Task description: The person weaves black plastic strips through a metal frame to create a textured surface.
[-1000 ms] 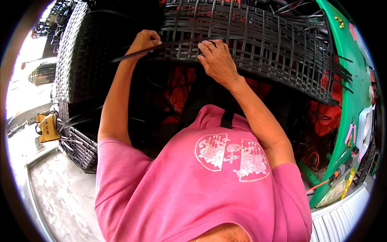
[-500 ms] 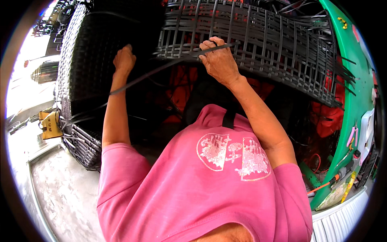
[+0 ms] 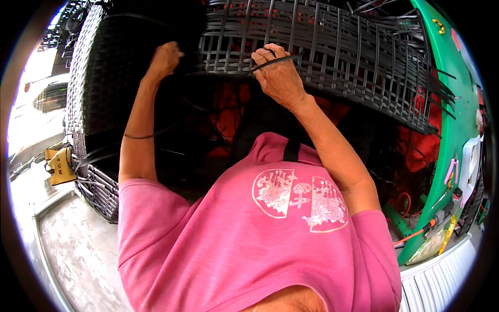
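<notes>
My right hand [image 3: 279, 77] is closed at the lower edge of a black, open-woven strip panel [image 3: 338, 47]. A flat black plastic weaving strip [image 3: 275, 62] crosses over its fingers, gripped there. Farther left, my left hand [image 3: 165, 60] is raised in front of the dark, tightly woven side [image 3: 86, 73], its fingers curled together. What those fingers hold, if anything, is lost in the dark. A thin dark strip [image 3: 138, 137] lies across my left forearm.
Loose strip ends [image 3: 444, 93] stick out at the panel's right. Beyond stands a green board [image 3: 457, 78] with pink-handled scissors [image 3: 453, 170] hanging on it. Red material [image 3: 226, 117] shows beneath the panel. A yellow bag [image 3: 61, 166] hangs at the left above a concrete floor [image 3: 78, 244].
My left hand has moved slightly up and turned toward the right. The long strip that stretched between my left forearm and right hand no longer shows as one straight line. My right hand shifted slightly left.
</notes>
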Demonstrator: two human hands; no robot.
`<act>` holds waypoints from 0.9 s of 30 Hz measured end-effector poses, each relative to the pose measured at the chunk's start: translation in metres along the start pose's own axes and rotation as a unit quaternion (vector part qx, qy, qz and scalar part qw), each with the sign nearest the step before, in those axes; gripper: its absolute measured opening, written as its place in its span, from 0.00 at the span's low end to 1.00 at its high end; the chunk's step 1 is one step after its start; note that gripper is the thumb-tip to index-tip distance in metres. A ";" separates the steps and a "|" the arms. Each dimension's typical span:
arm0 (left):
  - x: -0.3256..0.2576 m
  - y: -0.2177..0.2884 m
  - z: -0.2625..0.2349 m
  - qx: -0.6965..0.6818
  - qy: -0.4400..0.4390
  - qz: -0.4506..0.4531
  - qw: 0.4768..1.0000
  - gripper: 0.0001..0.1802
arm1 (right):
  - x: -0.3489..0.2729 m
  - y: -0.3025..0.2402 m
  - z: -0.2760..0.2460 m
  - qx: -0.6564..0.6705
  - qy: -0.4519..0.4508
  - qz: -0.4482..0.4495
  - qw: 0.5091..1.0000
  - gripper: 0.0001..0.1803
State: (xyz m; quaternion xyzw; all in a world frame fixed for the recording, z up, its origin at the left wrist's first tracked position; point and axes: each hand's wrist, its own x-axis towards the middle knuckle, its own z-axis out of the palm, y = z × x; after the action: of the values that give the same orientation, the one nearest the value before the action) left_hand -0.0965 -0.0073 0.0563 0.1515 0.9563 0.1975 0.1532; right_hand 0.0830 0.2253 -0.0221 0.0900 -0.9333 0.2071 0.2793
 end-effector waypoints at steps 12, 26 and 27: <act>0.007 -0.008 -0.004 -0.079 -0.164 0.069 0.981 0.11 | 0.008 -0.008 -0.012 -0.018 -0.003 -0.022 1.000 0.14; 0.003 -0.017 0.025 -0.212 -0.017 0.063 0.975 0.08 | -0.006 -0.003 0.009 -0.067 0.073 -0.002 0.995 0.14; 0.006 -0.023 0.025 -0.252 -0.058 0.070 0.963 0.08 | -0.005 -0.005 0.010 -0.059 0.093 0.002 0.994 0.14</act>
State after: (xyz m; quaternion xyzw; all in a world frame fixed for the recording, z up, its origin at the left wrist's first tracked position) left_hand -0.0984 -0.0171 0.0229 0.1855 0.8519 0.4335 0.2279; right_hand 0.0834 0.2170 -0.0307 0.0523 -0.9141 0.1600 0.3689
